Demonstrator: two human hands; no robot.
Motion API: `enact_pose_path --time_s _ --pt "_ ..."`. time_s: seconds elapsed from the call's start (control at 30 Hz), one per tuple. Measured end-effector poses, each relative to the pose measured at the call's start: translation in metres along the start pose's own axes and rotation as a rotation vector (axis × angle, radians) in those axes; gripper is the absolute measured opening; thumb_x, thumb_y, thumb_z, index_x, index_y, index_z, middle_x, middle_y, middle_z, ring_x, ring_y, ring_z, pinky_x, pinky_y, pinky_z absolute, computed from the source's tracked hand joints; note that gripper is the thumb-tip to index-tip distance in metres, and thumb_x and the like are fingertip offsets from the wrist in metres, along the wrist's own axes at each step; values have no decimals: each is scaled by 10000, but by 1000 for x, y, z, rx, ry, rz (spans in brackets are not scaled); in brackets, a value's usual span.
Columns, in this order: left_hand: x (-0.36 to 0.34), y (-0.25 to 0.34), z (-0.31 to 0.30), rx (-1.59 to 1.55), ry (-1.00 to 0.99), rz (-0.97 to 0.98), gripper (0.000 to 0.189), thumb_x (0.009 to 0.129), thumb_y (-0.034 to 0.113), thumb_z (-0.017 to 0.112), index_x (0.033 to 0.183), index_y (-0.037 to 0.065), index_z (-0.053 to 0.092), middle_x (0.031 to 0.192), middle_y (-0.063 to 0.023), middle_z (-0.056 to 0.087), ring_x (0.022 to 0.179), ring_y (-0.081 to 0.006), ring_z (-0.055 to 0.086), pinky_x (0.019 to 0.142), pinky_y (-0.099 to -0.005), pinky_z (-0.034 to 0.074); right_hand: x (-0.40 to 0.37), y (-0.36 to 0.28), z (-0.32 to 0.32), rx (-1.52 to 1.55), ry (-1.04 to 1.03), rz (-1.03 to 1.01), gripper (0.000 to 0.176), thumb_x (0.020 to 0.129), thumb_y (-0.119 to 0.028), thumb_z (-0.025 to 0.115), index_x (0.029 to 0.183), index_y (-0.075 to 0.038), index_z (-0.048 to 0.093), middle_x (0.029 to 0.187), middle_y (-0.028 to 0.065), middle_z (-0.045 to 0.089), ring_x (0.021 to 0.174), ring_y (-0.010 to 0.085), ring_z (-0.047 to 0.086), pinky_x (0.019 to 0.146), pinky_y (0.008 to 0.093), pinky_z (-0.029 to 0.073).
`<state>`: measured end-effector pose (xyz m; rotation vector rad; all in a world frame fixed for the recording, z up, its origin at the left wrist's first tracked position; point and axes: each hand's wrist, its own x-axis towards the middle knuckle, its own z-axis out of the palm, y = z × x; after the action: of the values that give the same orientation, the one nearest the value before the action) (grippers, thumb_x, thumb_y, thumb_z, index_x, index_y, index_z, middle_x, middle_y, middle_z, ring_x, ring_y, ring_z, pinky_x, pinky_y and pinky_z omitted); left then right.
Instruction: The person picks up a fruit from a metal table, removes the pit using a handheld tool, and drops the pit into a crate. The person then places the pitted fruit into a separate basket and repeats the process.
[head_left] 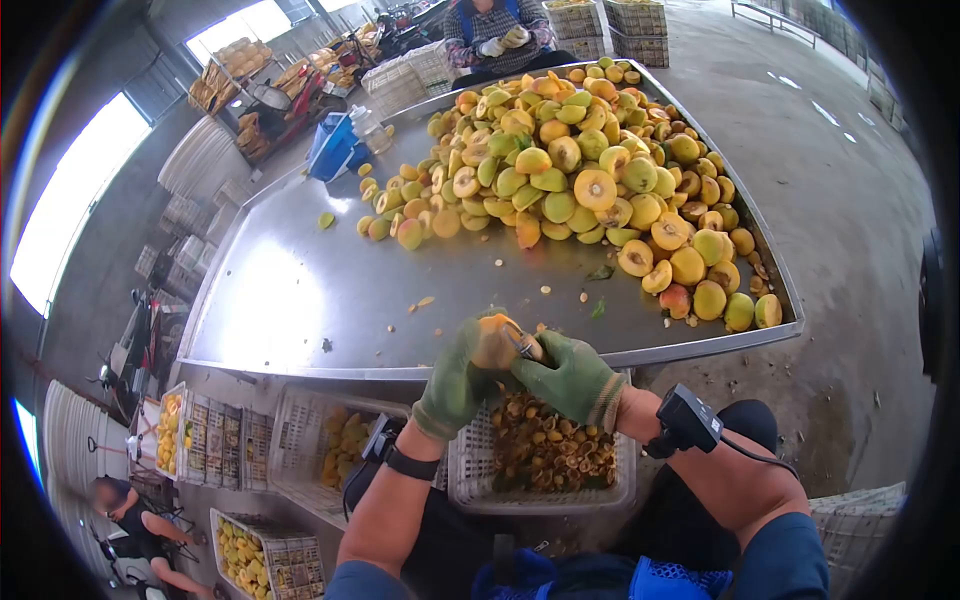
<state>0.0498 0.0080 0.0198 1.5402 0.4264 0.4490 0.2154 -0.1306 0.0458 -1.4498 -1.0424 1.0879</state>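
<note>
My left hand [452, 385], in a green glove, is closed around a yellow-orange peach half [492, 343] above the table's front edge. My right hand [572, 378], also gloved in green, grips a small pitting tool [524, 343] whose metal end touches the fruit. Both hands meet over a white crate [465, 470] holding brown pits and scraps [550, 445]. Beyond them, a large pile of halved and whole peaches [560, 150] lies on the metal table [370, 290].
A blue basket [336, 148] and a clear bottle [368, 128] stand at the table's back left. Crates of yellow fruit [345, 440] are at the lower left. One person [495, 40] works at the far end; another person [145, 520] sits at the lower left.
</note>
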Motion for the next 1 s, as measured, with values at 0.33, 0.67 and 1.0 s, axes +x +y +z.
enact_pose_path --time_s 0.33,0.67,1.0 --pt "-7 -23 -4 -231 16 -158 492 1088 462 445 1350 60 554 1185 -88 656 1011 -191 657 851 -351 570 0 37 18 -495 128 -233 249 936 -259 681 931 -38 565 801 218 654 748 449 631 653 480 490" --pt "-7 -23 5 -272 76 -120 443 1078 360 521 1311 -13 582 1113 -75 650 1005 -176 652 883 -327 556 1 37 22 -670 108 -218 265 920 -267 671 970 -29 566 816 229 667 780 452 654 677 509 506" --pt "-7 -27 19 -132 227 -108 454 1077 381 509 1290 -13 590 1042 -83 661 873 -180 677 725 -338 597 6 43 23 -655 14 -101 306 903 -271 659 1055 -12 596 905 243 692 870 447 669 744 510 520"
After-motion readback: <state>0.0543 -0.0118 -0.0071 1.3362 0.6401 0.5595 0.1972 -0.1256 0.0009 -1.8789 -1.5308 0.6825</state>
